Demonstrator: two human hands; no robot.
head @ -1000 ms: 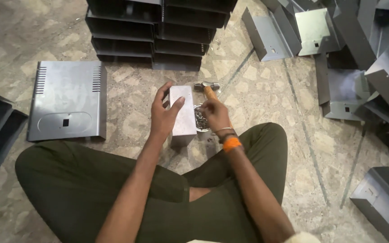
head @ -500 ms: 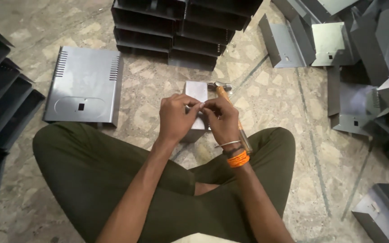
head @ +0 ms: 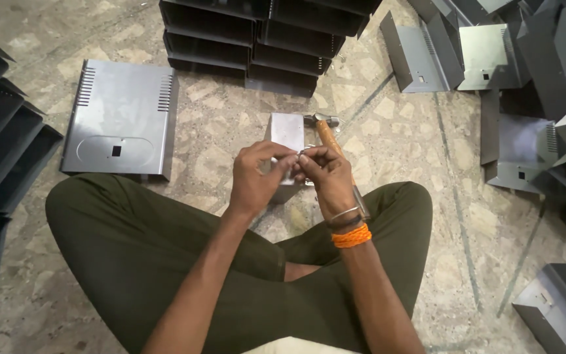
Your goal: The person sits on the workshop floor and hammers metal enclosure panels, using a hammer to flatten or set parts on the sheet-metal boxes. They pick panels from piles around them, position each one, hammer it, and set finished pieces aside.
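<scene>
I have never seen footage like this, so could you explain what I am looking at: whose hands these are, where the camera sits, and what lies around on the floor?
No machine here: a person sits cross-legged on a stone floor, and the camera is worn on their head, looking down. The left hand and right hand meet at the fingertips, pinching a small metal piece too small to identify. Beneath them lies a small grey metal block, and beside it a hammer with a wooden handle. To the left rests a flat grey sheet-metal cover with vent slots. Stacked dark metal trays stand ahead, and more bent metal housings lie to the right.
</scene>
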